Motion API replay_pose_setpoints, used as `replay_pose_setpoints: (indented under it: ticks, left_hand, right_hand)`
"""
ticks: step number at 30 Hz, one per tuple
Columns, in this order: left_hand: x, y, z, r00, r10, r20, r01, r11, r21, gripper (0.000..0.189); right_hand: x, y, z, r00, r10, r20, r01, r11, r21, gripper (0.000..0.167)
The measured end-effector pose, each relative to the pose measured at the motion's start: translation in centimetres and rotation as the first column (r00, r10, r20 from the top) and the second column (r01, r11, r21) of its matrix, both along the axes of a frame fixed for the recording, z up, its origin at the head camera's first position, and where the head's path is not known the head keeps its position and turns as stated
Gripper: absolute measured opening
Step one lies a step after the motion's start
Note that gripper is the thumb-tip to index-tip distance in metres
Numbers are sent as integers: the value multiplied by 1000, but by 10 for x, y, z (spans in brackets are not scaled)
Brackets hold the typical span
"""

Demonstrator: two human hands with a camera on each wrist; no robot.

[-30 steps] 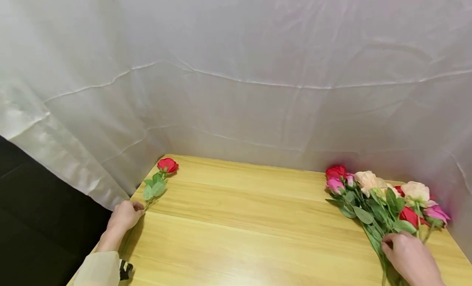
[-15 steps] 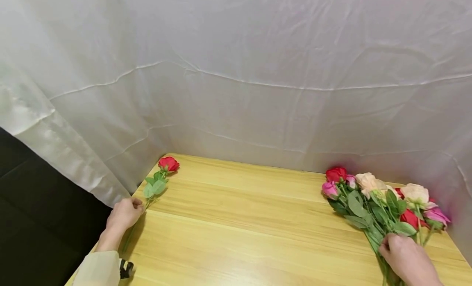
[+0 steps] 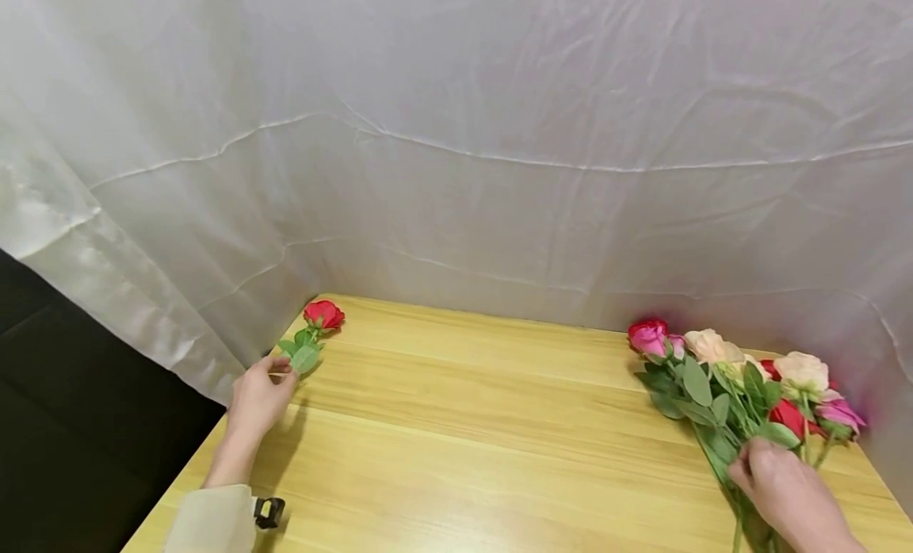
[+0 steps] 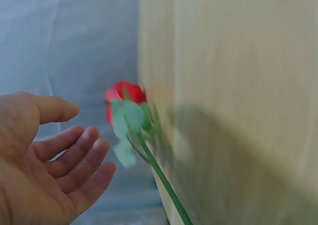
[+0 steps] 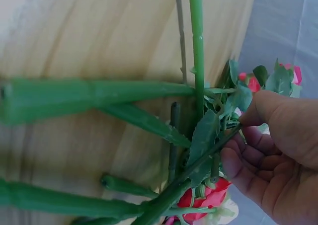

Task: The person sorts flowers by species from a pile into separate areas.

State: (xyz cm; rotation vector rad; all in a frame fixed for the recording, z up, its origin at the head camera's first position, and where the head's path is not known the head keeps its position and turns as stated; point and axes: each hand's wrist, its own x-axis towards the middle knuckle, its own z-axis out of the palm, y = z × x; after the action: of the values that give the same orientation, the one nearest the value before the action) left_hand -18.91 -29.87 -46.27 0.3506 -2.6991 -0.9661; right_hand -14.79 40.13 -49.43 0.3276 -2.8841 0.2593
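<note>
Much tabletop (image 3: 485, 442) stretches right of the left hand (image 3: 260, 396), fingers loose beside the left-edge rose (image 3: 324, 314). The right hand (image 3: 788, 486) pinches a stem (image 5: 209, 153).

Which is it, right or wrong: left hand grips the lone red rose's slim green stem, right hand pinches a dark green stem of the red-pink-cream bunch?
Wrong on one point: the left hand holds nothing; the slim green stem runs clear of it, as the left wrist view shows. The rest stands.
</note>
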Motion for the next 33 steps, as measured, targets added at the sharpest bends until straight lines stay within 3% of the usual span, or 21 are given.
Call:
replay_pose_setpoints:
  ticks: [2,5,13,16,23,27,33]
  left_hand:
    - [-1,9,4,999,2,-33,0,999,34,40]
    - [-2,22,10,997,-11,-71,16,997,78,39]
    - [-11,49,18,993,-29,-118,48,986,157,36]
    - [-14,59,20,990,-26,-138,53,979,197,35]
    - [-18,83,20,976,-21,-216,94,939,331,33]
    - [-21,98,20,974,-29,-224,117,914,388,32]
    - [-26,122,20,970,-69,-232,170,875,453,32]
  right_hand:
    - [1,0,-1,999,14,-51,-14,1000,0,24]
    - [0,0,-1,998,25,-50,-25,1000,2,24]
    - [-4,-1,10,990,-13,140,20,999,-48,13]
    - [-7,-3,17,985,-26,170,40,996,-83,10]
    - [-15,-13,37,978,-50,203,86,981,-173,13]
    - [-19,-22,48,954,-56,296,134,959,-249,23]
    - [-24,-35,57,935,-29,354,158,927,-340,26]
